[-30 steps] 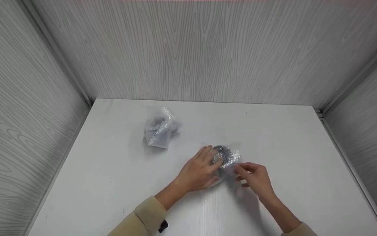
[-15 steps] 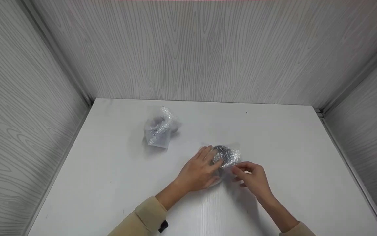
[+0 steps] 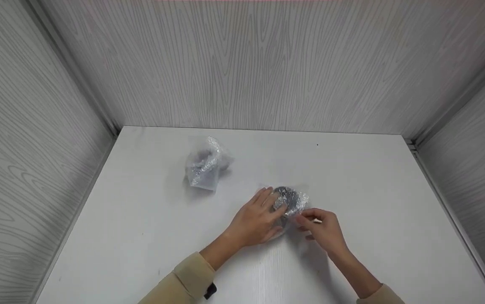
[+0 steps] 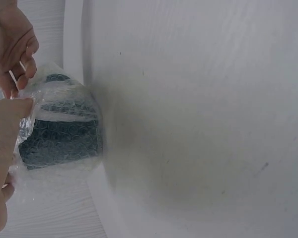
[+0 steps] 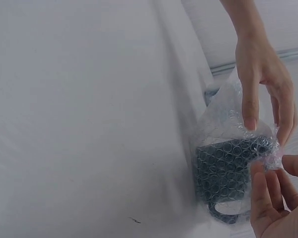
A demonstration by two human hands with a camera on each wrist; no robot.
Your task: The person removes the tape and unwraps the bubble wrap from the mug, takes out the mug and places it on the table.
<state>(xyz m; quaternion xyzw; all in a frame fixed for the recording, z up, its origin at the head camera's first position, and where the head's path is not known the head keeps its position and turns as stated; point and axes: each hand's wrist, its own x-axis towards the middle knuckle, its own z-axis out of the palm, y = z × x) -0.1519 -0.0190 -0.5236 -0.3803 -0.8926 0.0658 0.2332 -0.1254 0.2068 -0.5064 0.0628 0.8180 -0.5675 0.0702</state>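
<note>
The right hand (image 3: 322,230) pinches an edge of soft, slippery bubble wrap (image 3: 302,202) while the left hand (image 3: 253,221) spans the dark mug (image 5: 221,171) inside, probably stiff and breakable though the bubbles blur it, best held round its body, on the white table (image 3: 141,257) near another wrapped bundle (image 3: 206,169).

In the head view, you have glossy, bumpy clear plastic bubble wrap (image 3: 299,202) at lower centre and a crinkled, shiny bubble-wrapped bundle (image 3: 208,166) left of centre. Your rectangular white tabletop (image 3: 373,181) looks smooth, the grey back panel (image 3: 242,63) wood-grained, your beige cloth sleeve (image 3: 179,283) matt.
</note>
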